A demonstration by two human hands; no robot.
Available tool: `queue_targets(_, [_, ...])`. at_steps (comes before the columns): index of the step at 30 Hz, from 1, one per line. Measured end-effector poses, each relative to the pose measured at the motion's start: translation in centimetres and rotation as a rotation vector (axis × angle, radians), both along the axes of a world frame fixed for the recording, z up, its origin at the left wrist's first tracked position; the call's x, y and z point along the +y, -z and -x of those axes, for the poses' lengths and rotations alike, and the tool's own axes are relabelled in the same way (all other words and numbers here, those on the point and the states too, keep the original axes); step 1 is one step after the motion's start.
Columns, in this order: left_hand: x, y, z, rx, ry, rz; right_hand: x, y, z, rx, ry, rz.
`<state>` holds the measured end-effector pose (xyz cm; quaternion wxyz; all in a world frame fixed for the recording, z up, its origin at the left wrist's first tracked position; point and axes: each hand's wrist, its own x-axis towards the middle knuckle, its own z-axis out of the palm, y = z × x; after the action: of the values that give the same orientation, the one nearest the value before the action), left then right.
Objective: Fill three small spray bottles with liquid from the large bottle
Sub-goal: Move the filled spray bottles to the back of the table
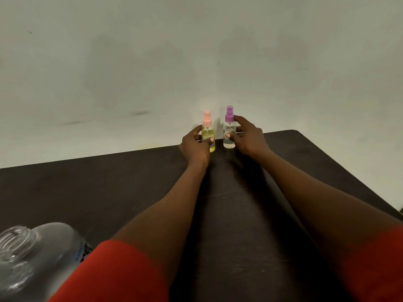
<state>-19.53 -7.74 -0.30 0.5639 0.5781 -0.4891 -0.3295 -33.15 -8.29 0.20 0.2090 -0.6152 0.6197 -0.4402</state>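
Dark worktop [109,182] met a pale wall; left hand [193,147] pinched the yellow spray bottle [209,138], right hand [248,138] the clear one [229,136], both upright at the far edge, probably light, slick; grip mid-body

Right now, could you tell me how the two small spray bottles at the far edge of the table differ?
The pink-capped spray bottle holds yellow-green liquid; the purple-capped spray bottle looks clear. The pink-capped one is gripped by the left hand, the purple-capped one by the right hand. The purple-capped bottle stands to the right of the pink-capped one. Both are upright, capped, transparent, similar in size, and stand apart on the dark table.
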Motion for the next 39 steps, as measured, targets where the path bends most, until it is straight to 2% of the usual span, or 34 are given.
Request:
queue_targets(12, [2.7,0.1,-1.0,0.017,0.043,-0.117,3.1,-1.4,0.7,-0.067,0.080,-0.066])
queue_targets(15, [4.7,-1.9,-1.3,0.004,0.041,-0.108,5.4,-3.6,0.4,-0.066,0.081,-0.054])
queue_targets(24, [12.2,-12.3,-4.0,-0.021,0.070,0.080,12.9,-14.2,-2.3,-0.014,0.063,0.092])
queue_targets(30, [18.0,-16.9,-9.2,-0.030,0.049,0.225,17.9,-18.5,-7.5,0.059,-0.009,0.144])
queue_targets(33, [20.7,-17.0,-13.4,-0.076,-0.004,0.254,20.1,-18.6,-11.2,0.169,-0.077,0.142])
queue_targets(39, [25.0,-16.3,-23.4,-0.119,-0.144,0.293,23.5,-19.3,-19.3,0.255,-0.224,0.107])
